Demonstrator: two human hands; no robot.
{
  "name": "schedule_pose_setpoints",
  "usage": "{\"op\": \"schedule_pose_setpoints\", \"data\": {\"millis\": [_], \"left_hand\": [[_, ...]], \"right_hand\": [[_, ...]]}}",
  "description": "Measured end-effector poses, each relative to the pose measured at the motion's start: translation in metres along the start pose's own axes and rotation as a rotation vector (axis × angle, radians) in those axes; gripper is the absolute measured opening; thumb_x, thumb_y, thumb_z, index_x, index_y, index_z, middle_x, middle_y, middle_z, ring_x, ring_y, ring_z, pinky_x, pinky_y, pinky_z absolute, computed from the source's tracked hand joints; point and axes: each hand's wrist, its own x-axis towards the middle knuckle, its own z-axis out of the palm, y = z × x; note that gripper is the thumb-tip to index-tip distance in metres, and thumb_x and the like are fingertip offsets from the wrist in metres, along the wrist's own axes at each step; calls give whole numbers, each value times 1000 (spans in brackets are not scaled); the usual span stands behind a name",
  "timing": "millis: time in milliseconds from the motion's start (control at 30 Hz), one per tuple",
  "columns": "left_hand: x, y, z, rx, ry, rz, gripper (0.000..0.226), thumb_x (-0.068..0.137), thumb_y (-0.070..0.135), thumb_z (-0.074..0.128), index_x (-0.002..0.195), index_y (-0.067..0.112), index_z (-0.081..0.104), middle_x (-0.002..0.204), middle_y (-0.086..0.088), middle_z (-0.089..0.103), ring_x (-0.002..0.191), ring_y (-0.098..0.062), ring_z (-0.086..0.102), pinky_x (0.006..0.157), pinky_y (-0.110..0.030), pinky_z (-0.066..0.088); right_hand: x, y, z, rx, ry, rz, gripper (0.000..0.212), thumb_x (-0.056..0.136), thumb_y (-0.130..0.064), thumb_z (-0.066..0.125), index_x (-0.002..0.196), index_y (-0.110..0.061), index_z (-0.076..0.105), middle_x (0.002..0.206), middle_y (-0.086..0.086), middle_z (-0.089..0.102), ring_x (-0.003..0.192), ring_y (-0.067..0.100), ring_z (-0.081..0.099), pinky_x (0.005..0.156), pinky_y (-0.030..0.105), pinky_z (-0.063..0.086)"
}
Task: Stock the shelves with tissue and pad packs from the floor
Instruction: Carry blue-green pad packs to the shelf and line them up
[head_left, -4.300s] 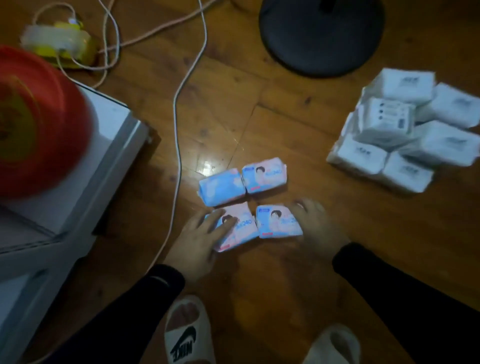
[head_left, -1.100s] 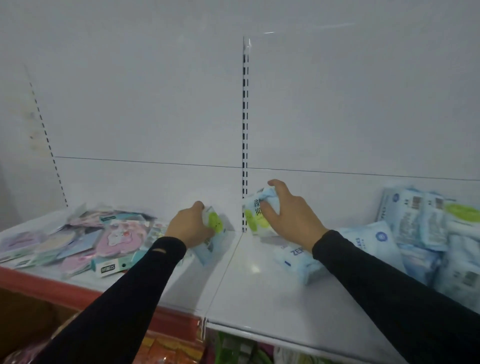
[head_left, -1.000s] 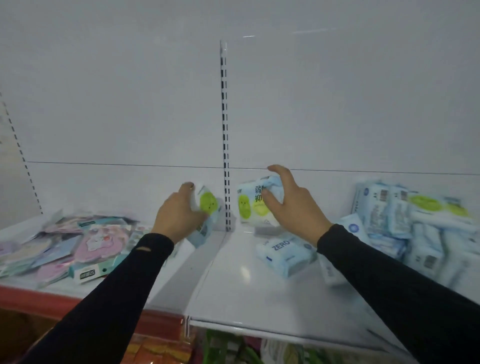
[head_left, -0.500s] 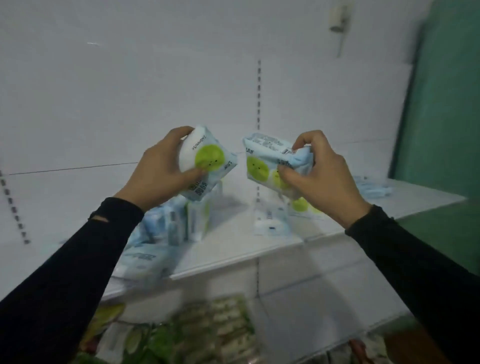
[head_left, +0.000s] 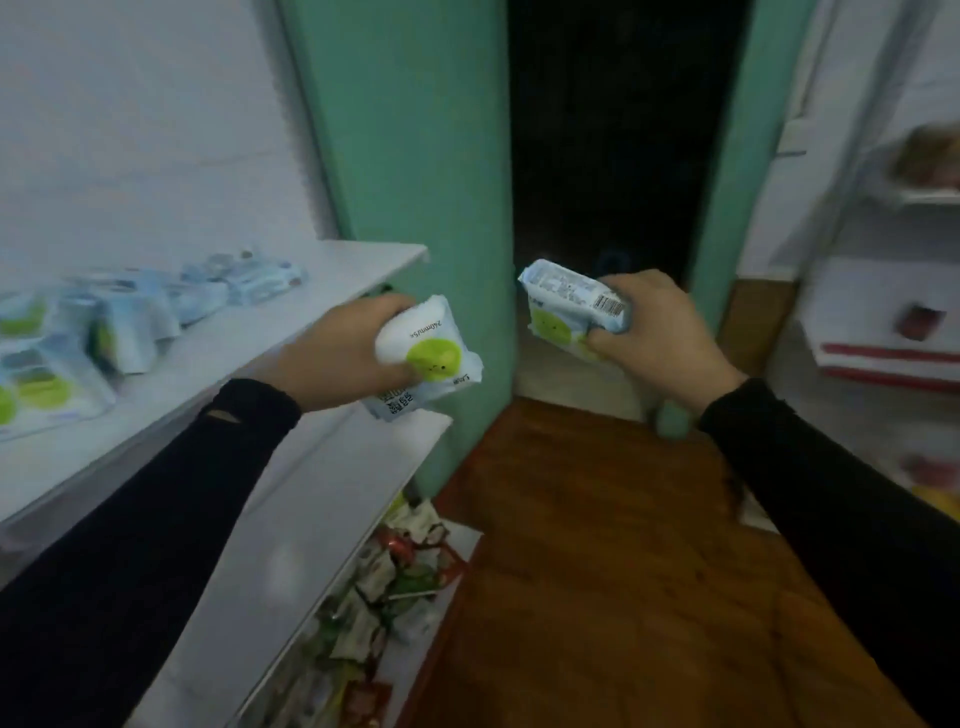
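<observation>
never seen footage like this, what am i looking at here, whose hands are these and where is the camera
There is no machine here. A person wears one wide-angle camera on the head, looking forward and down, so both arms in black sleeves reach into the picture from below.

The left hand grips a white pad pack with a green smiley circle. The right hand grips a similar pack showing a barcode. Both packs are in the air, not on any surface.

On the left is a white shelf with more light blue and green packs lying on it. A lower shelf holds blurred snack packets. Ahead stands a green door frame around a dark doorway, with a wooden floor below.
</observation>
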Motion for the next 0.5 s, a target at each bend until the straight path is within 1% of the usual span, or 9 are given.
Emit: {"op": "schedule_pose_setpoints", "data": {"millis": [67, 100, 200, 267, 333, 367, 500], "left_hand": [[39, 0, 45, -45, -85, 66, 54, 64, 60, 70, 108, 32, 54, 97, 12, 61, 86, -9, 59, 73, -33, 50], [57, -2, 66, -56, -111, 91, 53, 63, 56, 71, 108, 31, 54, 97, 11, 61, 85, -12, 59, 73, -35, 50], [113, -10, 132, -136, -211, 147, 51, 62, 45, 69, 108, 32, 52, 96, 8, 61, 85, -15, 58, 72, -33, 47], [148, -13, 172, -175, -299, 188, 54, 62, 46, 68, 112, 31, 53, 99, 7, 61, 87, -15, 57, 73, -33, 46], [180, -12, 211, -166, -379, 244, 61, 65, 48, 66, 120, 27, 52, 106, 7, 59, 92, -15, 55, 76, -31, 42], [195, -9, 232, -155, -409, 260, 61, 67, 48, 66, 121, 27, 51, 107, 7, 58, 93, -15, 54, 77, -32, 42], [243, 17, 307, -134, -530, 348, 48, 66, 47, 58, 111, 35, 48, 104, 6, 58, 92, -17, 57, 80, -38, 47]], "right_hand": [[-5, 45, -1, -72, -33, 94, 43, 81, -22, 66, 122, -13, 58, 106, 6, 59, 101, 15, 48, 73, 20, 30], [-8, 65, -1, -104, -44, 123, 41, 82, -22, 66, 122, -14, 59, 106, 7, 60, 101, 18, 50, 73, 23, 33], [-16, 120, 6, -197, -54, 254, 37, 82, -18, 68, 118, -12, 62, 105, 9, 63, 99, 24, 55, 70, 28, 37], [-24, 152, 13, -224, -83, 374, 39, 80, -14, 71, 118, -8, 62, 108, 13, 64, 99, 29, 56, 73, 30, 39], [-36, 186, 20, -240, -123, 479, 38, 81, -14, 70, 117, -7, 62, 108, 16, 61, 98, 32, 57, 76, 33, 42], [-42, 202, 22, -245, -130, 533, 38, 82, -15, 69, 118, -8, 61, 108, 15, 59, 98, 32, 56, 77, 34, 43], [-65, 260, 23, -260, -156, 743, 45, 86, -16, 65, 128, -7, 51, 117, 13, 49, 104, 31, 52, 86, 34, 42]]}}
